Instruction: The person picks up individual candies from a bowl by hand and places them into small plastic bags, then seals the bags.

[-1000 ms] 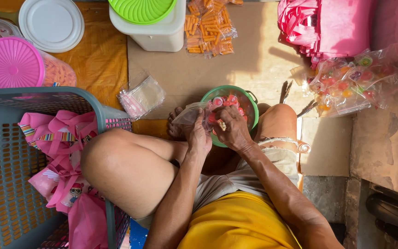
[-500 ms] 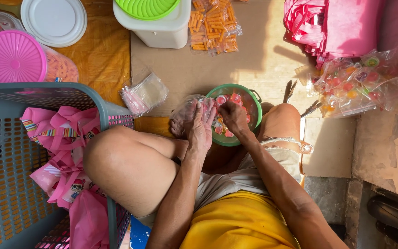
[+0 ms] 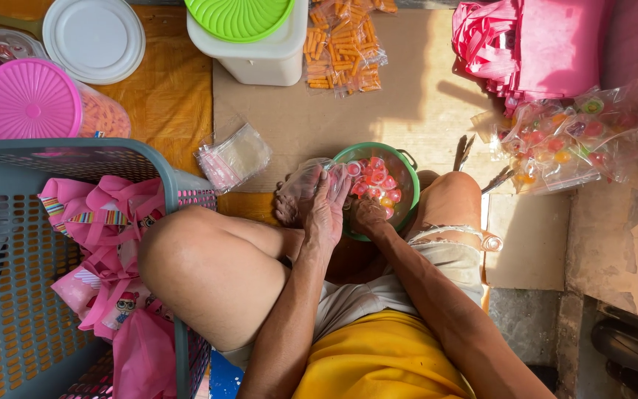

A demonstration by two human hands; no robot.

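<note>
While the person sits on the floor, both hands meet at the green bowl (image 3: 400, 174) between the knees.
Left hand: left hand (image 3: 324, 210) holds a small clear bag (image 3: 304, 185), fingers clamped on its mouth, which faces the bowl at about two o'clock.
Right hand: right hand (image 3: 369, 214) rests at the bowl's near rim, fingers curled together; whether they pinch a candy I cannot tell.
Candies: small round jelly cups (image 3: 374, 177), red and orange, lie in the bowl, just beside the right fingers toward twelve o'clock.
Nearer hand: the right.
Bag axis: running from eight to two o'clock.
Surroundings: grey basket (image 3: 9, 295) with pink bags at nine o'clock; filled candy packets (image 3: 570, 140) at two o'clock.
</note>
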